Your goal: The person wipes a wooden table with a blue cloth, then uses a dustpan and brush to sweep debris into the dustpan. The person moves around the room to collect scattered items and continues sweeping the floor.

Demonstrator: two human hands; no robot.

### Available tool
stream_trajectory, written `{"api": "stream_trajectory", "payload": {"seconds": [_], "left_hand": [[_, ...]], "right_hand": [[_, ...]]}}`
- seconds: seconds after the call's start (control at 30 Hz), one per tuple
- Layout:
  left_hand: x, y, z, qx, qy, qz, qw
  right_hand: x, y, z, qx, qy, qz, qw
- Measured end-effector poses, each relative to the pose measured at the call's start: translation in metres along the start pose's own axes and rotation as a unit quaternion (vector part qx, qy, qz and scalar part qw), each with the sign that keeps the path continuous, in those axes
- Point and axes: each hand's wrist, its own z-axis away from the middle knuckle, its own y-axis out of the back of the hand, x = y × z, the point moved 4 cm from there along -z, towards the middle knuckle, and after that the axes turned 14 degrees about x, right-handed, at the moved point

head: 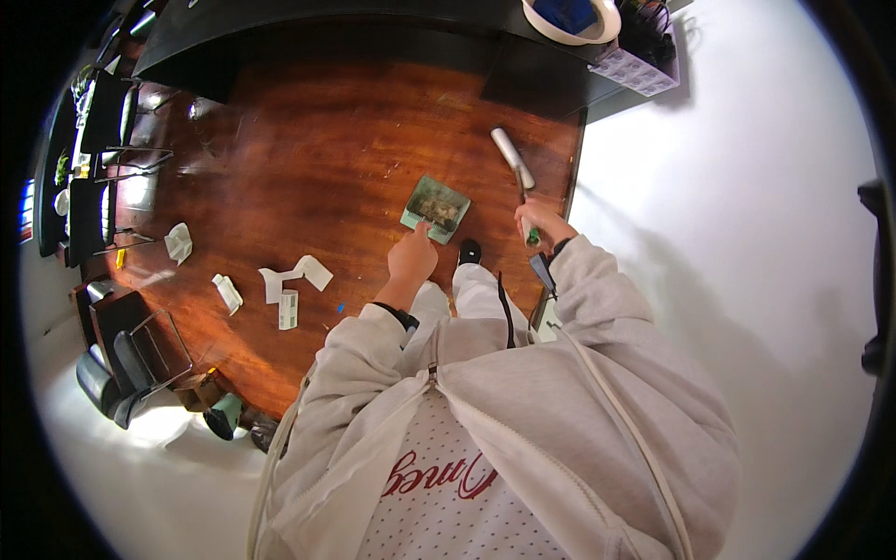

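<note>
My left hand (414,255) is closed around the handle of a green dustpan (424,190). The pan rests on or just above the wooden floor, and a clump of grey-brown debris (439,210) lies in it, beside the comb teeth along one edge. My right hand (542,218) grips a long-handled floor tool, seen nearly end-on, with a green cap (534,236) at its top. Its pale bar-shaped head (512,157) is low over the floor near the right-hand wall; the exact kind of head cannot be told.
Crumpled white papers (178,243), an opened white carton (297,274) and a small white box (288,309) lie on the floor to the left. Chairs (136,371) line the left side. A dark counter (336,10) bears a white basin (610,24). A white wall (735,210) bounds the right.
</note>
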Motion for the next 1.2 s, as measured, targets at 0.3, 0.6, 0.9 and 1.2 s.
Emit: {"api": "stream_trajectory", "payload": {"seconds": [0.3, 0.6, 0.9, 1.2], "left_hand": [[-0.006, 0.012, -0.015, -0.016, -0.005, 0.009, 1.000], [0.003, 0.009, -0.009, -0.013, -0.011, -0.003, 1.000], [0.017, 0.001, 0.001, 0.004, 0.012, -0.046, 0.999], [0.029, -0.002, -0.012, -0.011, 0.019, -0.055, 0.998]], "right_hand": [[-0.004, 0.069, 0.088, -0.025, -0.175, -0.422, 0.889], [-0.011, 0.091, 0.054, 0.091, 0.018, 0.141, 0.986], [0.033, 0.136, -0.039, 0.127, 0.005, 0.084, 0.988], [0.039, 0.155, -0.004, 0.115, 0.015, 0.167, 0.979]]}}
